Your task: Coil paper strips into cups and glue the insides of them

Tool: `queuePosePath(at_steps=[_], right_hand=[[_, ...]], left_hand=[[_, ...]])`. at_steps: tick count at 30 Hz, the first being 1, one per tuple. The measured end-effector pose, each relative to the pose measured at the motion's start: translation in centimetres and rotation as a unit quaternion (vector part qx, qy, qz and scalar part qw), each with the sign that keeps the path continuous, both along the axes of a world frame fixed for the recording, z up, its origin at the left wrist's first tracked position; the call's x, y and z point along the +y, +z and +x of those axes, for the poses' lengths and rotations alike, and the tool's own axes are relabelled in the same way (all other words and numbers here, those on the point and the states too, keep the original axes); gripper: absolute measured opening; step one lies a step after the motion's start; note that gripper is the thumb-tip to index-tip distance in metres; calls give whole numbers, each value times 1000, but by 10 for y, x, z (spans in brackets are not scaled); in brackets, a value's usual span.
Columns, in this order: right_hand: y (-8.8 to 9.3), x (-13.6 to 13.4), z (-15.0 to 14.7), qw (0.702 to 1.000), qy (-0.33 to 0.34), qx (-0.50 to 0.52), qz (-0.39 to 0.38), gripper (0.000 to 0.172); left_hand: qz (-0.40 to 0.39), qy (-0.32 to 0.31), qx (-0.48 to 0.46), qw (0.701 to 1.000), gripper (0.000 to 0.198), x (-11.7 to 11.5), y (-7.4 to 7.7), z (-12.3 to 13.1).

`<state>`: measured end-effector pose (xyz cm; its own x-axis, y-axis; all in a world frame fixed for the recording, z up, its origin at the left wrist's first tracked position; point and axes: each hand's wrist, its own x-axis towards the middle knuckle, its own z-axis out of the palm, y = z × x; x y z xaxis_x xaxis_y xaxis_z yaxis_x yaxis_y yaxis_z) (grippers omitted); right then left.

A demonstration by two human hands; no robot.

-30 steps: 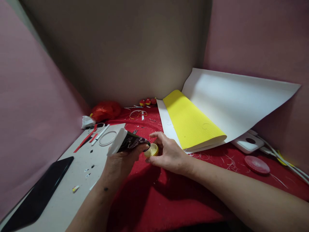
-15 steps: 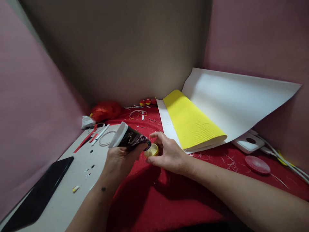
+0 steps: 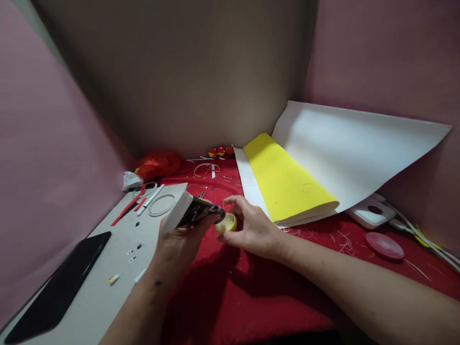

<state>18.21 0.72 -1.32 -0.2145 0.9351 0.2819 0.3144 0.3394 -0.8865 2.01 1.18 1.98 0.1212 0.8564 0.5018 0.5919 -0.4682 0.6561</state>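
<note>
My left hand (image 3: 179, 244) is wrapped around a dark, printed squeeze tube (image 3: 196, 211) with a broad white end. It holds the tube tilted, its narrow end down to the right. That end meets or hangs just over the rim of a small yellow ridged cup (image 3: 227, 224) with a pale inside. My right hand (image 3: 249, 225) pinches the cup from the right between thumb and fingers. The tube's tip is too dark to make out, so I cannot tell whether it touches the cup.
A folded yellow corrugated sheet (image 3: 287, 182) lies on a large white sheet (image 3: 345, 153). Behind are small red-and-yellow figures (image 3: 217, 151) and a red plastic bag (image 3: 160, 164). A black tablet-like slab (image 3: 61, 287) rests left; a white device (image 3: 370, 212) and pink disc (image 3: 384, 246) are right.
The white end of the tube has dipped lower and turned somewhat, with my left hand still around it. My right hand and the cup stay almost where they were.
</note>
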Motion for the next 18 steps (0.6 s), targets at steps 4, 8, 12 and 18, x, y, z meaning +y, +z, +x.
queuePosePath(at_steps=[4, 8, 12, 18], right_hand=[[-2, 0, -1, 1000, 2, 2, 3, 56], [-2, 0, -1, 1000, 2, 4, 0, 55], [-2, 0, -1, 1000, 2, -1, -4, 57], [-1, 1, -1, 1000, 7, 7, -1, 56]], left_hand=[[-2, -1, 9, 1000, 11, -1, -2, 0], [0, -59, 26, 998, 12, 1, -7, -3], [21, -70, 26, 997, 9, 4, -8, -4], [0, -56, 6, 998, 9, 3, -7, -5]])
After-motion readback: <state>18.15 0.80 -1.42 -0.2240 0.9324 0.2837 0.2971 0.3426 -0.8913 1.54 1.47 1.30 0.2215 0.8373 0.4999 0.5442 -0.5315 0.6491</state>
